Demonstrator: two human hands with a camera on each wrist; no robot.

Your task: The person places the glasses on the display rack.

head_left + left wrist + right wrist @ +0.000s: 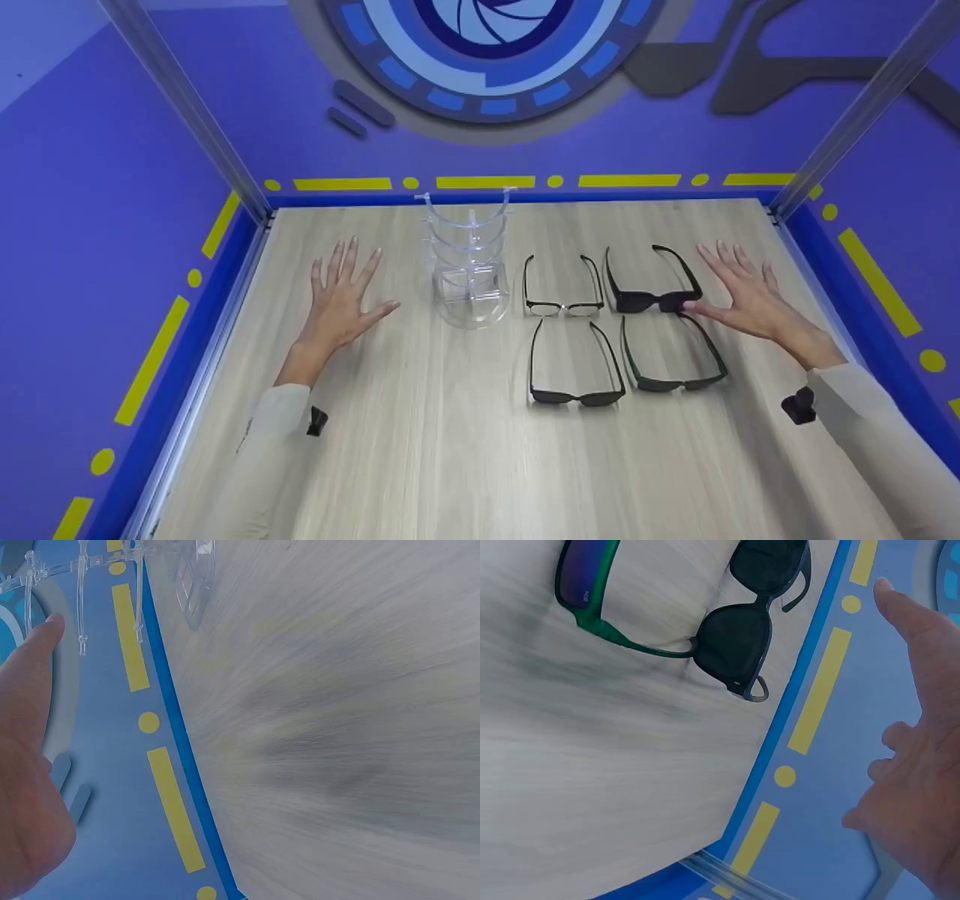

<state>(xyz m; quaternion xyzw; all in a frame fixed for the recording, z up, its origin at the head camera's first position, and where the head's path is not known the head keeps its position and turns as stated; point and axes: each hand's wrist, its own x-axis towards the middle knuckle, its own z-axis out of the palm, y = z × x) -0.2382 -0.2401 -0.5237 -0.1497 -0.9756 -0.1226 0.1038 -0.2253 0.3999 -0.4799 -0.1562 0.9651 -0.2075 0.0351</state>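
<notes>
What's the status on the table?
Left hand, right hand: both empty. Four pairs of glasses right of transparent stand. No obstruction visible between them.

I am finding no readable words or numbers. In my right wrist view, a tiny pale mark (586, 596) is showing on the purple lens (582, 568) of the green-framed sunglasses (590, 621), staying too small to read.
</notes>
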